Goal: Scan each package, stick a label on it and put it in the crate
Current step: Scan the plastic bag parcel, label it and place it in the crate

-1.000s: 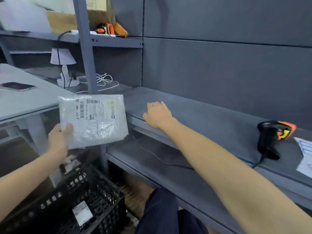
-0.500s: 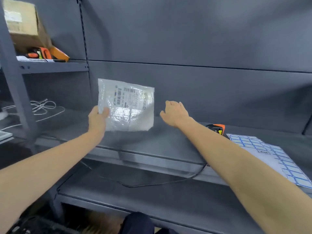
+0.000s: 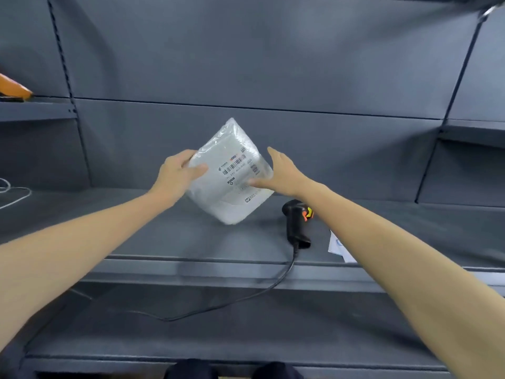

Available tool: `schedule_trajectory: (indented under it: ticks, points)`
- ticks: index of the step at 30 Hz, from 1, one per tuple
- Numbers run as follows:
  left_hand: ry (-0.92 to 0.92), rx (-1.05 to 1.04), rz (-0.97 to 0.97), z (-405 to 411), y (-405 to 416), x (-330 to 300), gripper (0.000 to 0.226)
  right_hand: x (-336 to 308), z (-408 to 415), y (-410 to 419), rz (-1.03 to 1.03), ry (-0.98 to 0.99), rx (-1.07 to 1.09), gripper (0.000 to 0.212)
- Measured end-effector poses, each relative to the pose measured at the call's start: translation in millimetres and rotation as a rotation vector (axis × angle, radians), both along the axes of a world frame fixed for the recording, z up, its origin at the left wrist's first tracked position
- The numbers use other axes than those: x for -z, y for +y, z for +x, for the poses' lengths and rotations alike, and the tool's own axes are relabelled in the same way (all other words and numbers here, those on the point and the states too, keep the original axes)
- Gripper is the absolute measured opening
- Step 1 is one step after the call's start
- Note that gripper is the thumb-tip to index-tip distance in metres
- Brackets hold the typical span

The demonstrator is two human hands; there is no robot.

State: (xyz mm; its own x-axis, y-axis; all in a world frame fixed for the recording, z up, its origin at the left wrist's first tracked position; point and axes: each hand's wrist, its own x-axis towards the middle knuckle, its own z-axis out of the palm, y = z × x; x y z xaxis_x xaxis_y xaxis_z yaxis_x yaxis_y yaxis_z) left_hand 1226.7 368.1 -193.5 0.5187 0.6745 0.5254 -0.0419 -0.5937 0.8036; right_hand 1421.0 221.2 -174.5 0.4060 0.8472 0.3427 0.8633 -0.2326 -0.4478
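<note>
Package tilted between hands — left grips, right touches.

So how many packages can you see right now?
1: a clear plastic bubble-wrap package with a barcode label, tilted above the grey shelf, between the left hand and right hand. Others may be out of view.
</note>
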Motion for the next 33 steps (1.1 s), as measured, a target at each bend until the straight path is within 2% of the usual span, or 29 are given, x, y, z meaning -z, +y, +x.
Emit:
schedule_trajectory:
  ticks: [2, 5, 7, 9, 10, 14, 17, 21, 30, 33]
  points:
    - [0.067, 0.028, 0.09, 5, 1, -6, 0.02, 4, 3, 5, 0.052, 0.029, -0.033, 0.102]
    - [0.155, -0.099, 0.223, 14, -2, -15, 0.039, 12, 10, 5, 0.18, 0.23, -0.061, 0.069]
    - [0.094, -0.177, 0.263, 21, -10, -21, 0.037, 16, 13, 4, 0.285, 0.365, -0.05, 0.055]
    - [-0.001, -0.298, 0.408, 28, -20, -22, 0.05, 22, 15, 7, 0.391, 0.442, -0.043, 0.05]
    - [-0.057, -0.341, 0.407, 30, -26, -20, 0.062, 24, 14, 10, 0.419, 0.475, -0.039, 0.048]
    - [-0.219, -0.252, -0.033, 42, -34, 9, 0.104, 32, 13, 13, 0.432, 0.603, -0.031, 0.049]
    - [-0.217, -0.123, -0.249, 45, -33, 37, 0.107, 40, 18, 12, 0.448, 0.704, -0.032, 0.052]
    - [-0.159, -0.056, -0.291, 51, -31, 61, 0.096, 50, 25, 8, 0.472, 0.821, -0.032, 0.05]
    - [-0.173, -0.038, -0.266, 69, -38, 98, 0.101, 73, 29, 7, 0.318, 0.77, 0.001, 0.058]
    - [-0.194, -0.027, -0.291, 73, -35, 101, 0.094, 69, 37, 10, 0.39, 0.697, 0.171, 0.031]
